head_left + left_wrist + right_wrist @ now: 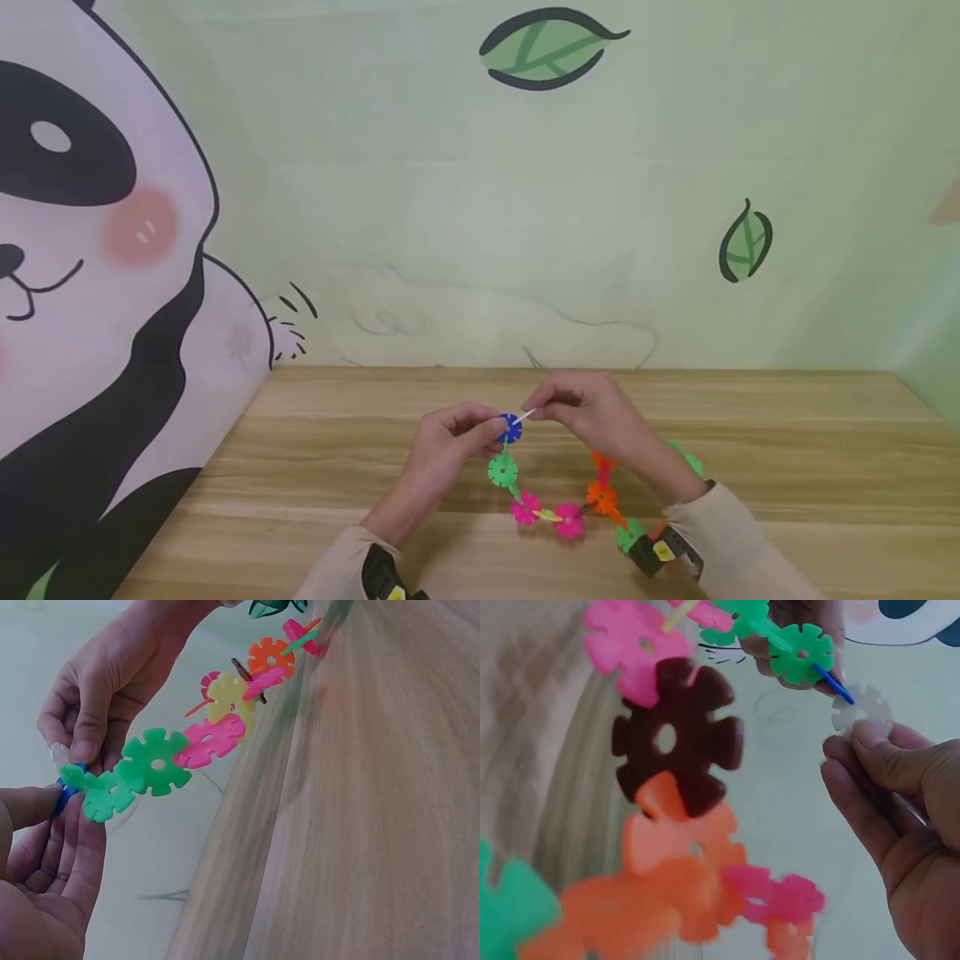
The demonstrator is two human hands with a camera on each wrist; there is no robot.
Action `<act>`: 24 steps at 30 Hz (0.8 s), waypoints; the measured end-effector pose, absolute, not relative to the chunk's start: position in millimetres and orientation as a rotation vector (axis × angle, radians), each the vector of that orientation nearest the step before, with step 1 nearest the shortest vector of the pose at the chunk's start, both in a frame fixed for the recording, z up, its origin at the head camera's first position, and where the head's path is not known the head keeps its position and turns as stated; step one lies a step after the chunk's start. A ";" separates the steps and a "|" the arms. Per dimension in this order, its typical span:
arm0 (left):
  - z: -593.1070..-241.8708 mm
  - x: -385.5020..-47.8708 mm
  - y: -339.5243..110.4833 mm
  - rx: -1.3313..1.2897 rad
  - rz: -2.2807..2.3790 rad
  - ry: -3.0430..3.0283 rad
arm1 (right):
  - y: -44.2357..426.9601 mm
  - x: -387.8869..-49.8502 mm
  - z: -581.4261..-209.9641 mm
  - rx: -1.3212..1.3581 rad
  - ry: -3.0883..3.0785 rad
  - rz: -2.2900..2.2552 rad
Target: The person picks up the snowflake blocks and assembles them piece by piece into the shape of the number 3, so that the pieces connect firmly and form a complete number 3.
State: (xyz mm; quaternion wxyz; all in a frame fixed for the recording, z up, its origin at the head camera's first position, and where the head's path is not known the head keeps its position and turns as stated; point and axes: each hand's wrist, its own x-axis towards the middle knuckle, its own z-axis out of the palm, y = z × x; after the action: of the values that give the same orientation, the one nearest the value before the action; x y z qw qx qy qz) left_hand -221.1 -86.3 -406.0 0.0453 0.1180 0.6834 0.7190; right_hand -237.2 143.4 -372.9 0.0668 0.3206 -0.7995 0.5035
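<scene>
My left hand (459, 437) pinches a blue notched plastic disc (511, 428) at the near end of a chain of flower-shaped discs. Between thumb and fingers, my right hand (588, 408) pinches a white disc (862, 711), which meets the blue disc's edge. How deep their slots sit together I cannot tell. From the blue disc the chain hangs down through a green disc (502, 471), pink discs (568, 522), a brown disc (676, 739) and an orange disc (602, 497). Its far part passes under my right forearm, which partly hides it.
A wooden table (337, 467) lies beneath both hands. Behind it stands a pale green backdrop (420, 208) with a printed panda (165, 317) and leaves. Dark devices are strapped to both wrists, and the chain hangs near the right wrist device (656, 552).
</scene>
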 end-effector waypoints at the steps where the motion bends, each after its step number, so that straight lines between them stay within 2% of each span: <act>1: -405.8 -221.1 -86.2 0.361 2.191 2.093 | 142.6 -236.9 -373.0 0.971 -2.400 1.504; 24: -405.7 -220.7 -88.0 0.345 2.145 2.132 | 139.7 -231.1 -373.2 0.941 -2.429 1.481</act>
State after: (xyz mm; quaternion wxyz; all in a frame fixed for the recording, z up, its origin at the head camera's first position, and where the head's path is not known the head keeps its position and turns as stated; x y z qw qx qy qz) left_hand -220.7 -88.0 -405.7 0.0489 0.1131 0.6995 0.7040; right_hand -231.1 139.7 -373.2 0.0725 0.3131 -0.8086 0.4928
